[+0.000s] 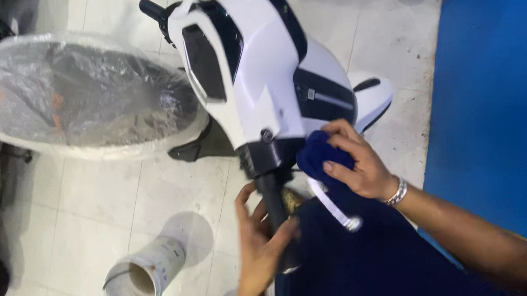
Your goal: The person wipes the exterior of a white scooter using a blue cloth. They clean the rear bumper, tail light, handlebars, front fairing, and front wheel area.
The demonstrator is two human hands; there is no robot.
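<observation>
Wiping of a white scooter [256, 60] at its handlebar. The black grip [272, 198] is clasped by the left hand [261, 246], fingers curled around it, so the bar is steadied. A bunched blue cloth [318, 153] is pinched in the right hand [357, 162] and pressed where the bar meets the body. The brake lever [332, 202] below appears untouched, though blur obscures it. Short, firm strokes are advised, with the cloth kept folded.
</observation>
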